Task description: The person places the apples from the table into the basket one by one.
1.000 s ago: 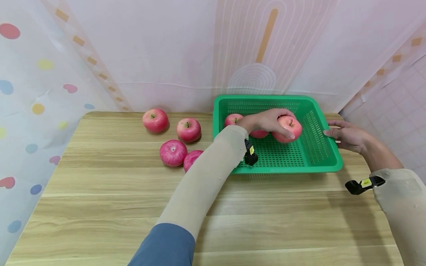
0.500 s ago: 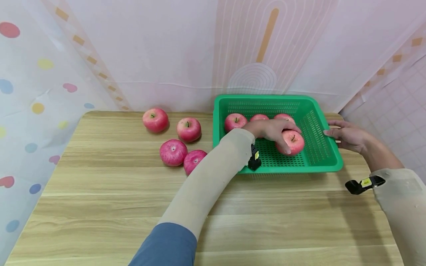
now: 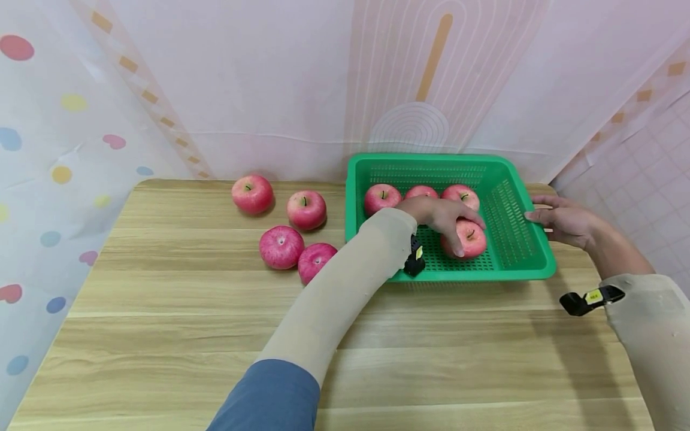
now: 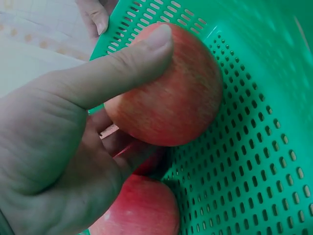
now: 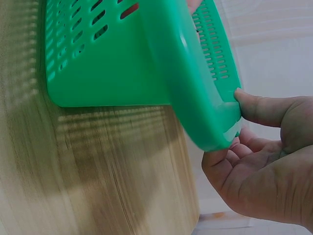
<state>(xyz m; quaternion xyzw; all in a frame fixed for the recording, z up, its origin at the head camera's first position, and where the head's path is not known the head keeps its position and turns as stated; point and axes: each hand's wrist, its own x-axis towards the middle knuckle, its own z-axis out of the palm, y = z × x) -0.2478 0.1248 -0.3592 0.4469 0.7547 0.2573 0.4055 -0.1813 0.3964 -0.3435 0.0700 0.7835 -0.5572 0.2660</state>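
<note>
Inside the green plastic basket [image 3: 517, 227], my left hand [image 3: 444, 218] grips an apple [image 3: 470, 240]. In the left wrist view the thumb lies across that apple [image 4: 176, 93] with fingers curled beneath it, above the perforated floor. Behind it, three more apples sit along the basket's far side: one at left [image 3: 383, 199], one in the middle [image 3: 421, 191], partly covered by the hand, and one at right [image 3: 461, 196]. At the basket's right rim my right hand [image 3: 566, 222] pinches the edge, thumb on top and fingers below, as the right wrist view shows on the rim [image 5: 190, 98].
Left of the basket, several apples rest on the wooden table [image 3: 178, 311]: two at the back [image 3: 252, 194] and two nearer pinkish ones [image 3: 281, 247], one beside my left sleeve [image 3: 345, 287]. A patterned cloth wall [image 3: 269, 90] rises behind the table's far edge.
My left hand has brought its apple toward the near side of the basket and lower. The apples behind it have come into view. My right hand stays on the rim.
</note>
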